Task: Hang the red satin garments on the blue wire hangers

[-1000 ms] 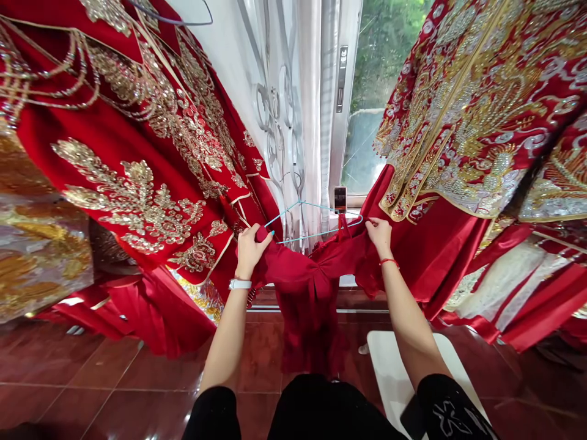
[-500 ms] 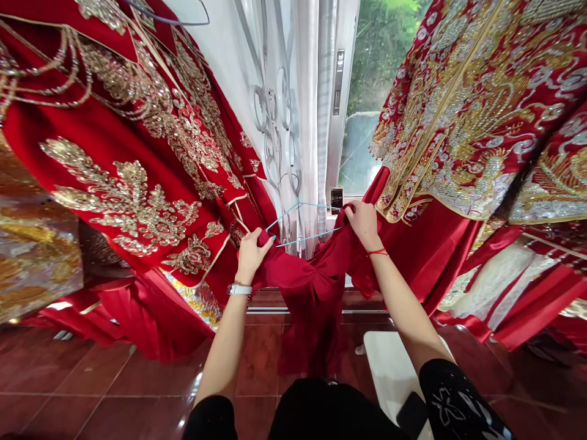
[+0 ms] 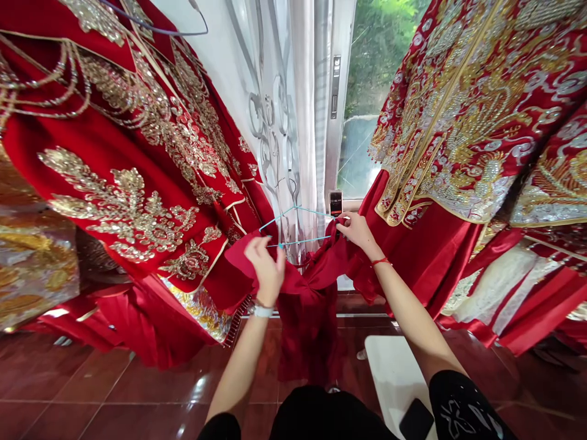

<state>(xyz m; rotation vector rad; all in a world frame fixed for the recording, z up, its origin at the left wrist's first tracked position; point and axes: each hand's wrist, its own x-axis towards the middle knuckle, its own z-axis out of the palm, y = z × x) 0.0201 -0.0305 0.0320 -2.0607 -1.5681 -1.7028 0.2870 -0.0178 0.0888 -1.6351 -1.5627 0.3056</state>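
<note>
A dark red dress [image 3: 298, 284] hangs from a thin light-blue wire hanger [image 3: 305, 241], its long skirt falling toward the floor. The hanger's hook points up in front of the window bars. My right hand [image 3: 358, 232] pinches the dress fabric at the hanger's right end. Over the left part of the dress is my left hand [image 3: 266, 272], slightly blurred, thumb and fingers apart. Left of it, a flap of the dress spreads out loosely. What lies under the left palm is hidden.
Beaded red gowns [image 3: 132, 208] hang at left; an embroidered red jacket [image 3: 458, 122] hangs at right. Behind the hanger are white scroll bars [image 3: 270, 110] and a small device with a lit screen [image 3: 335, 203]. A white stool [image 3: 394, 373] holds a black phone [image 3: 416, 419].
My left hand has let go of the hanger's left end and moved right and down. The left flap of the dress has spread outward. My right hand stays at the right end, slightly lower.
</note>
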